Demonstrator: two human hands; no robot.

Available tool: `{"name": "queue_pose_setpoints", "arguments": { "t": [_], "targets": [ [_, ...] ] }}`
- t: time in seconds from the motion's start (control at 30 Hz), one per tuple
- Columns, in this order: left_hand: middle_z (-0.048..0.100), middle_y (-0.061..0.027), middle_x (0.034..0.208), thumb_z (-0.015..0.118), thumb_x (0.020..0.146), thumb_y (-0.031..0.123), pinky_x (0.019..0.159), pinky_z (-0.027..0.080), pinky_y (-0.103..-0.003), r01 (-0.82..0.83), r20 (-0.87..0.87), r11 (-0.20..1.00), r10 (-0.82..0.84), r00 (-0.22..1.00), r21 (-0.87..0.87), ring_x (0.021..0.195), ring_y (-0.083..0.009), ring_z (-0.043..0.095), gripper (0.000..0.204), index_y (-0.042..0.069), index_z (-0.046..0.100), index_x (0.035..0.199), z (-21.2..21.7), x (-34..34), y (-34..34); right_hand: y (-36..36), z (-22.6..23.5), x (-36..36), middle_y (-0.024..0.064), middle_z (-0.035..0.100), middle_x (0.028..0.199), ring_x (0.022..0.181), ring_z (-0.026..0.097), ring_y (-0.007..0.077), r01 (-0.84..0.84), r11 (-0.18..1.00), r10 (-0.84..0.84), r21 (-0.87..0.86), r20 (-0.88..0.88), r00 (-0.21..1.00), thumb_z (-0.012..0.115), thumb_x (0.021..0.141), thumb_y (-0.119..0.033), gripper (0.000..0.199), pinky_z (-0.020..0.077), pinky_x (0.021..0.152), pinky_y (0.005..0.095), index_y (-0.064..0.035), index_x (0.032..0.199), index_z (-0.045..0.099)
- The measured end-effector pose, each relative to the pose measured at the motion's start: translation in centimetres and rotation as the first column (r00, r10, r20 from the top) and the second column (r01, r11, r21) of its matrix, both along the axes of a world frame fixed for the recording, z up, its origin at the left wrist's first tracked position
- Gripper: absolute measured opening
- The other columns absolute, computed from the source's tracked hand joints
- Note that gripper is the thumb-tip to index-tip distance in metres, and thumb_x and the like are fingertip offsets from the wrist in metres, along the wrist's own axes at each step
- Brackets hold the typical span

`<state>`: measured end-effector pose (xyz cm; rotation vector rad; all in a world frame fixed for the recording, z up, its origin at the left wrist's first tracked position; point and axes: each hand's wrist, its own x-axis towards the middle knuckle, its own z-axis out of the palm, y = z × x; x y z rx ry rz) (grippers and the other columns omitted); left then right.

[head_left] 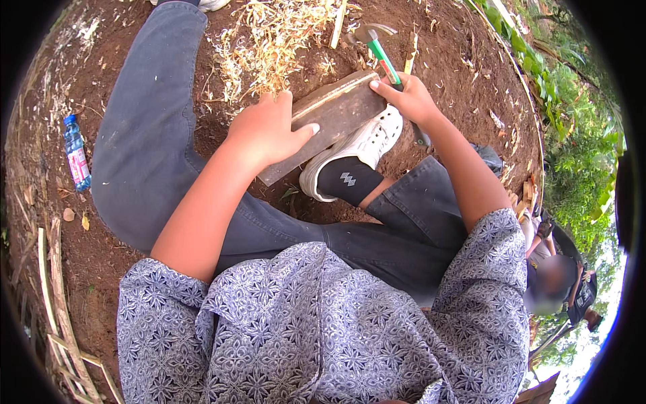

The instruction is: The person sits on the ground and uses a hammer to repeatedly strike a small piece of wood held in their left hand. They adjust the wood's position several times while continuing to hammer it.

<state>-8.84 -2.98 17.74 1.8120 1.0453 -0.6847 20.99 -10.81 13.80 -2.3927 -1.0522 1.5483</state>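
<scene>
I sit on bare soil with my legs folded. My left hand lies on top of a dark wooden board, thumb pressed against its face, holding it down. The board rests tilted across my white sneaker. My right hand grips the green handle of a hammer at the board's far end. The hammer's metal head points away from me, over the soil just beyond the board.
A heap of pale wood shavings lies beyond the board. A blue plastic bottle lies on the soil at left. Split bamboo strips run along the lower left. Another person sits at the right edge, near green plants.
</scene>
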Motion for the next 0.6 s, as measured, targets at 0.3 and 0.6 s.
{"name": "queue_pose_setpoints", "arguments": {
  "t": [0.3, 0.6],
  "targets": [
    [0.050, -0.0189, 0.135, 0.087, 0.075, 0.029, 0.103, 0.047, -0.049, 0.216, -0.045, 0.707, -0.253, 0.966, 0.673, 0.123, -0.0388, 0.057, 0.108, 0.011, 0.026, 0.163, -2.1, 0.3, -5.3, 3.6, -0.5, -0.7, 0.0100, 0.068, 0.073, 0.060, 0.066, 0.0220, -0.003, 0.998, -0.002, 0.061, 0.088, 0.996, 0.077, 0.083, -0.063, 0.058, 0.0535, 0.061, 0.0394, -0.0047, 0.092, 0.075],
    [0.062, -0.0219, 0.141, 0.078, 0.082, 0.025, 0.112, 0.043, -0.036, -0.181, 0.264, 0.983, 0.168, 0.950, 0.023, 0.128, -0.0303, 0.061, 0.082, -0.003, 0.045, 0.152, -8.7, -3.7, 2.8, 6.7, 12.3, 8.7, 0.0189, 0.072, 0.078, 0.063, 0.068, 0.0299, -0.271, 0.942, 0.154, 0.200, 0.460, 0.874, 0.067, 0.089, -0.053, 0.054, 0.0543, 0.061, 0.0439, 0.0002, 0.094, 0.075]
  ]
}}
